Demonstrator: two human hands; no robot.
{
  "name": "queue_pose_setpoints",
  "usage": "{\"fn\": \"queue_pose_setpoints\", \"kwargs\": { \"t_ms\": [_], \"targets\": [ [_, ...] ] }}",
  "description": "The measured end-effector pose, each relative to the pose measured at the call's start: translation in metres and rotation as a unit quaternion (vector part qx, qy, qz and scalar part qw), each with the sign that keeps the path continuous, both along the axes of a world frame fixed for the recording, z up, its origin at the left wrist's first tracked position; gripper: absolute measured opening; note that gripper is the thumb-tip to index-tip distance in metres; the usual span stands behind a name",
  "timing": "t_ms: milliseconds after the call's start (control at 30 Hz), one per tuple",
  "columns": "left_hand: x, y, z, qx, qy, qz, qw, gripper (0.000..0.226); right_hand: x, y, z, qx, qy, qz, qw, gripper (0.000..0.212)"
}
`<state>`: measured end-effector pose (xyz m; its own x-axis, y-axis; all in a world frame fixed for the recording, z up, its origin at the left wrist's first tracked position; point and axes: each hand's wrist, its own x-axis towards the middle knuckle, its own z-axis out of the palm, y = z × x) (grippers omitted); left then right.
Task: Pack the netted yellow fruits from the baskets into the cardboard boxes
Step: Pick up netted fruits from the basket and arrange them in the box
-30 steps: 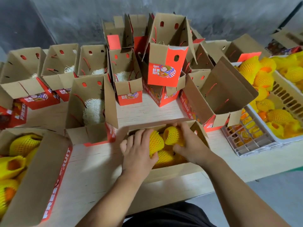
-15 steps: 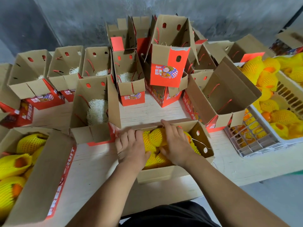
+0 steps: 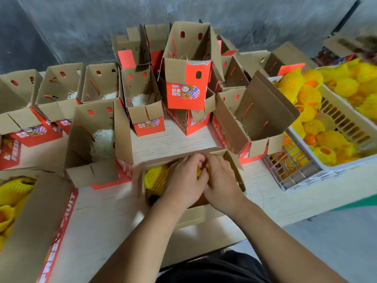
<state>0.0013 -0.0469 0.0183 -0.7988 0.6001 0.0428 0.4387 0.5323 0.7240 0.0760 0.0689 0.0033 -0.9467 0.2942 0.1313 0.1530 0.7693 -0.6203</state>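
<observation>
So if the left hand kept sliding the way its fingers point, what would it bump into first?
Probably the far wall of the box it is working in: the left hand points away from the person over the netted fruits. Depth is hard to judge.

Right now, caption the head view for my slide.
Both hands press netted yellow fruits into the open cardboard box on the table.

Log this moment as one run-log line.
step: packing | left hand and right hand: on netted fruits | in: nearest box | basket: fruit remaining
</observation>
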Motion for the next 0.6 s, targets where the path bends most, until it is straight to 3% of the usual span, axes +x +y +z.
{"fn": "queue_pose_setpoints", "kwargs": {
  "t_ms": [367, 500, 600],
  "targets": [
    [0.039, 0.194, 0.022, 0.126, -0.071, -0.077, 0.986, 0.019, 0.045, 0.171, 0.032, -0.07, 0.135, -0.109, 0.982, 0.048],
    [0.051, 0.291, 0.02, 0.147, -0.101, -0.097, 0.979, 0.032, 0.06, 0.259, 0.034, -0.077, 0.13, -0.136, 0.979, 0.051],
    [0.053, 0.382, 0.021, 0.166, -0.128, -0.072, 0.975, 0.03, 0.061, 0.345, 0.039, -0.078, 0.101, -0.146, 0.981, 0.057]
  ]
}}
